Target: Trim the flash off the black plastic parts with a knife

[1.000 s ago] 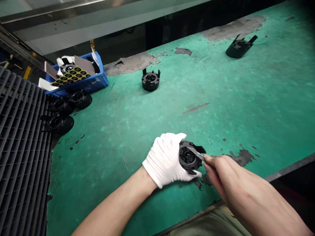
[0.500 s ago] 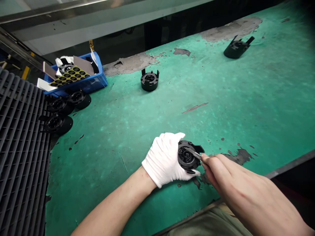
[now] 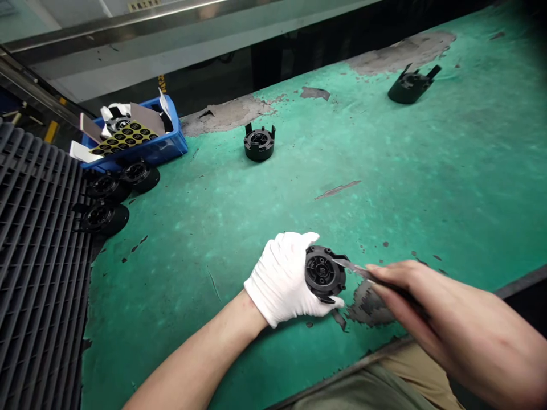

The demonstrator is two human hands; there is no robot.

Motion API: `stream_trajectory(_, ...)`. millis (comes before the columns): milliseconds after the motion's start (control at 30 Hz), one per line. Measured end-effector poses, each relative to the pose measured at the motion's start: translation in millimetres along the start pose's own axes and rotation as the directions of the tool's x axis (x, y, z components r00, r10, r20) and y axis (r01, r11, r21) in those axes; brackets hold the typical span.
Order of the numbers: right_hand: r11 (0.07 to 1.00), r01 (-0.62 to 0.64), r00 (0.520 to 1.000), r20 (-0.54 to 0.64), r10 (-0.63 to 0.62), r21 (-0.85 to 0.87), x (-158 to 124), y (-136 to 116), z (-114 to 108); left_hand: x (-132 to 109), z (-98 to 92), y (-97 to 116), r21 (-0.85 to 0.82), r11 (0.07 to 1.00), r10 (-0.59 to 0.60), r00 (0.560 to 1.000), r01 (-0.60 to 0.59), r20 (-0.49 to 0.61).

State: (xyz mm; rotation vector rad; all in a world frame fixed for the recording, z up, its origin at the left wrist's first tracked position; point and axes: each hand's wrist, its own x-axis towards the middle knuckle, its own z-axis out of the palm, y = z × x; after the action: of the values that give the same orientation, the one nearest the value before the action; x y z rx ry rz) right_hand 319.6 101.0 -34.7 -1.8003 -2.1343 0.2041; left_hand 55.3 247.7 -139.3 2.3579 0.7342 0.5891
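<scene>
My left hand (image 3: 284, 279), in a white glove, wraps round a round black plastic housing (image 3: 322, 272) with upright tabs on its rim. The housing's ribbed inner face is turned up towards me. Bare and ungloved, my right hand (image 3: 431, 302) grips a slim craft knife (image 3: 358, 270) with a pointed metal blade and a dark handle. The blade's tip lies at the right upper rim of the housing, near a tab; whether it touches cannot be made out.
Similar black housings stand on the worn green table (image 3: 205, 228): one in the middle (image 3: 259, 143), one far right (image 3: 411, 85), several at left. A blue bin (image 3: 158, 149) holds a yellow sticker sheet (image 3: 126, 138) and other parts. A grey grid panel (image 3: 38, 256) borders the left.
My right hand has drawn back to the right, taking the knife tip from the housing's middle to its rim. The left hand keeps its hold, nearly still.
</scene>
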Motion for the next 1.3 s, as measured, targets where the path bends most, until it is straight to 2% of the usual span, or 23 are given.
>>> stream_trajectory(100,0.995,0.099,0.995,-0.026,-0.099,0.005,-1,10,-6,0,-2.6,1,-0.011,1.0,-0.009,1.0,0.009,-0.001)
stream_trajectory(200,0.976,0.215,0.976,-0.026,-0.216,-0.035,11,26,-14,5,-10.5,6,-0.052,0.999,-0.011,1.0,0.012,0.018)
stream_trajectory(300,0.935,0.347,0.937,-0.005,-0.348,-0.073,32,51,-20,14,-24.4,13,-0.105,0.994,-0.016,0.995,0.027,0.102)
stream_trajectory(400,0.897,0.436,0.897,0.105,-0.429,-0.065,53,74,-24,24,-38.8,20,-0.135,0.989,-0.031,0.974,0.063,0.226)
stream_trajectory(467,0.884,0.467,0.868,0.201,-0.453,-0.025,60,82,-25,29,-45.2,24,-0.135,0.987,-0.042,0.963,0.081,0.268)
stream_trajectory(600,0.874,0.486,0.844,0.261,-0.47,0.001,63,82,-26,31,-48.7,28,-0.127,0.988,-0.049,0.959,0.088,0.279)
stream_trajectory(833,0.854,0.52,0.833,0.239,-0.5,-0.028,58,73,-26,27,-46.3,25,-0.128,0.99,-0.025,0.968,0.059,0.25)
stream_trajectory(1100,0.843,0.533,0.832,0.215,-0.51,-0.063,56,70,-22,28,-48.2,26,-0.127,0.989,-0.031,0.959,0.07,0.28)
stream_trajectory(1167,0.862,0.499,0.857,0.197,-0.476,-0.086,51,68,-19,27,-47.7,26,-0.131,0.989,-0.032,0.959,0.071,0.28)
stream_trajectory(1300,0.935,0.328,0.939,0.152,-0.308,-0.137,35,63,-13,26,-46.3,25,-0.146,0.987,-0.031,0.962,0.073,0.272)
